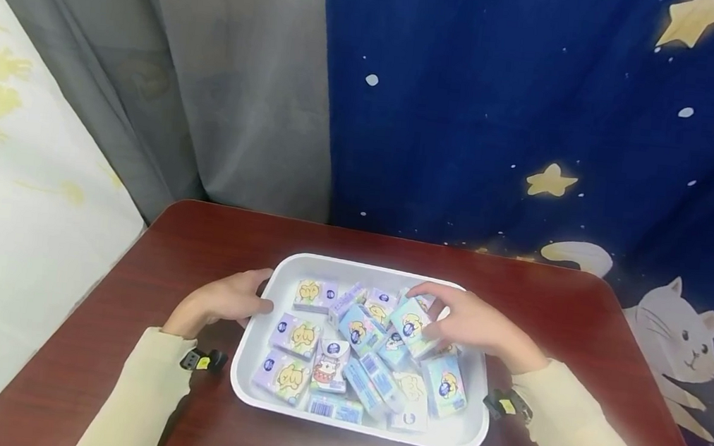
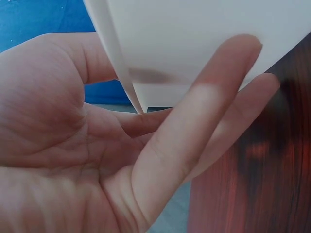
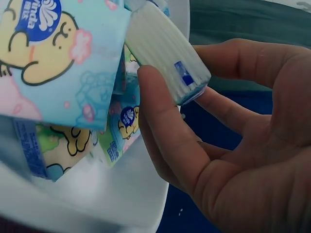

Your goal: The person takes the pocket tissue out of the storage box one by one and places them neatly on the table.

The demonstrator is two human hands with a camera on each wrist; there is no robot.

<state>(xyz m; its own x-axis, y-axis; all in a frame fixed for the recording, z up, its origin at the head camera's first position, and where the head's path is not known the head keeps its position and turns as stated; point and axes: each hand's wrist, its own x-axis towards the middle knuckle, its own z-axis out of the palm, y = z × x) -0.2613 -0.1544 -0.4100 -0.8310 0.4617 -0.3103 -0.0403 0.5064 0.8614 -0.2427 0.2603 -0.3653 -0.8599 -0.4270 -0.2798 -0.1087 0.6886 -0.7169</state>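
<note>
A white tray holds several small tissue packs in blue and lilac wrappers with cartoon puppies. My left hand grips the tray's left side; its thumb bends over the rim and the other fingers lie along the outside, as the left wrist view shows against the tray wall. Over the right part of the tray, my right hand pinches a light blue tissue pack between thumb and fingers. The right wrist view shows that pack's pale folded side. Another blue pack looms close beside it.
The tray stands on a dark red wooden table. Behind are a grey curtain and a blue curtain with stars and a cat. White cloth with yellow flowers hangs at the left.
</note>
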